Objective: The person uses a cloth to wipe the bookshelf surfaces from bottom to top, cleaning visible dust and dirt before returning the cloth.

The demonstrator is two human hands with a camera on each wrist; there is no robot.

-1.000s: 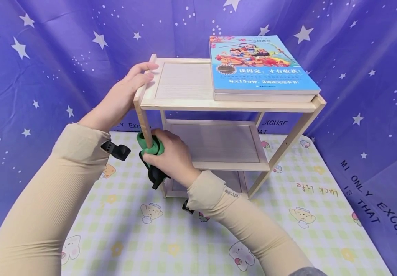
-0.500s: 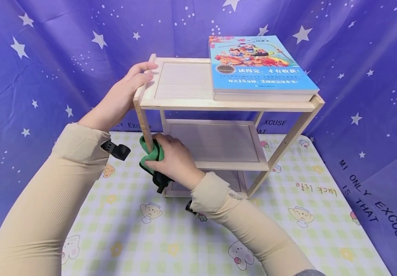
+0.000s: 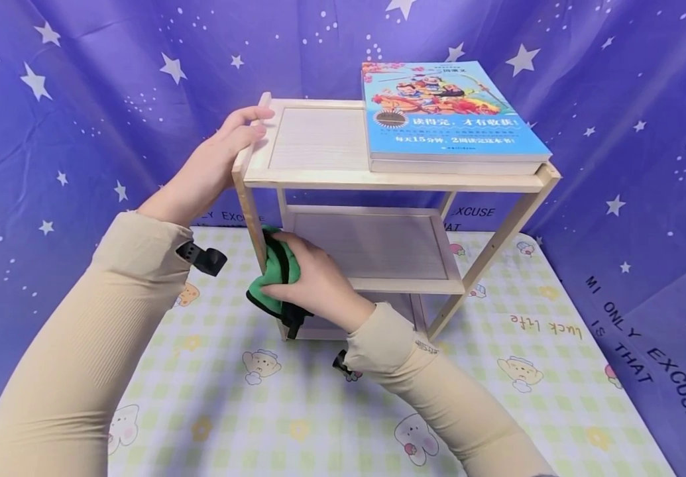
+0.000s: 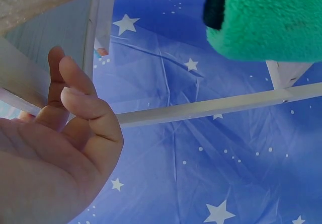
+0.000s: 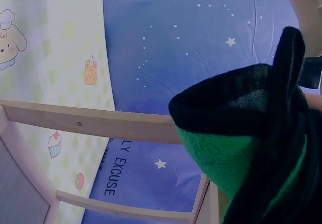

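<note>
My left hand (image 3: 208, 165) grips the left end of a light wooden three-tier shelf (image 3: 319, 139), its fingers over the top side rail. In the left wrist view, the fingers (image 4: 103, 126) of that hand bend beside the wood. A green plush cloth with black edging (image 3: 280, 271) is bunched in my right hand (image 3: 321, 285), thumb in front. It lies against the front left post (image 3: 251, 212), about level with the middle tier. The right wrist view shows a dark fold and strap of the cloth (image 5: 216, 153) up close; the right fingers are mostly hidden there.
Two stacked books, the upper one a blue picture-covered book (image 3: 450, 112), lie on the right of the top tier. A checked tablecloth (image 3: 247, 424) covers the table under the shelf. A purple star-patterned curtain (image 3: 140, 40) hangs behind and at both sides.
My right hand has slid slightly down and to the right with the cloth. The cloth no longer wraps round the post's front and left. My left hand stays in place.
</note>
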